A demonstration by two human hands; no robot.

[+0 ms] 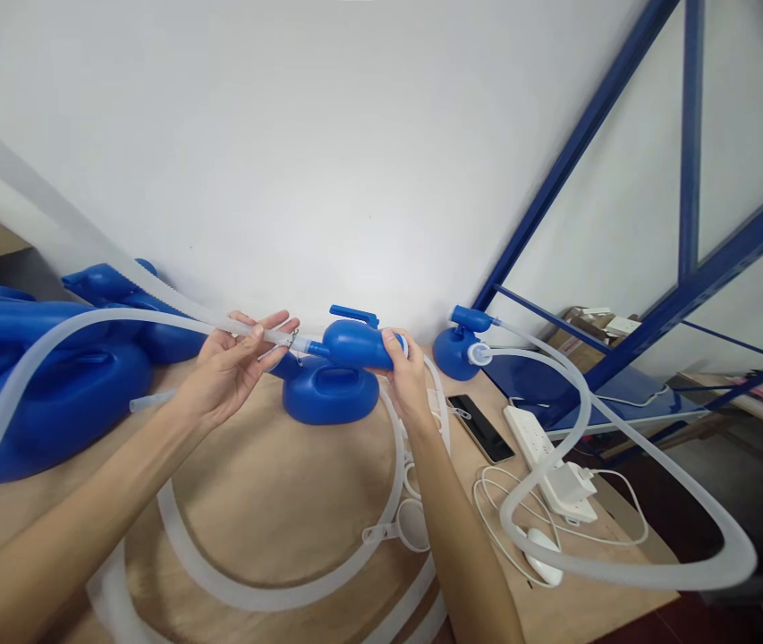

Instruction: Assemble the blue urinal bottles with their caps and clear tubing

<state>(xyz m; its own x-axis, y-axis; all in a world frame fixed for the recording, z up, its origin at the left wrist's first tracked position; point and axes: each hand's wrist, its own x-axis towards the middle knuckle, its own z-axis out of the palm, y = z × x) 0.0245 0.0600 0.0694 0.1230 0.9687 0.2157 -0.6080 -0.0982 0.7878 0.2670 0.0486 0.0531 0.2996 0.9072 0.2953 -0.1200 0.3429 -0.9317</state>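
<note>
Hose meets cup just above the jug, our left hand pinching the hose, our right hand gripping the cup. We seem mid-joining, clip at the seam; the next move calls for firm seating with the cup steady.

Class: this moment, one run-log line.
left hand: holds pale hose; right hand: holds blue piece; hose end: at blue piece's neck

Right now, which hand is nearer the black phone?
Right. The right hand is up-left of the phone in view, gripping the blue piece; the left hand is farther left, holding a whitish tube.
</note>
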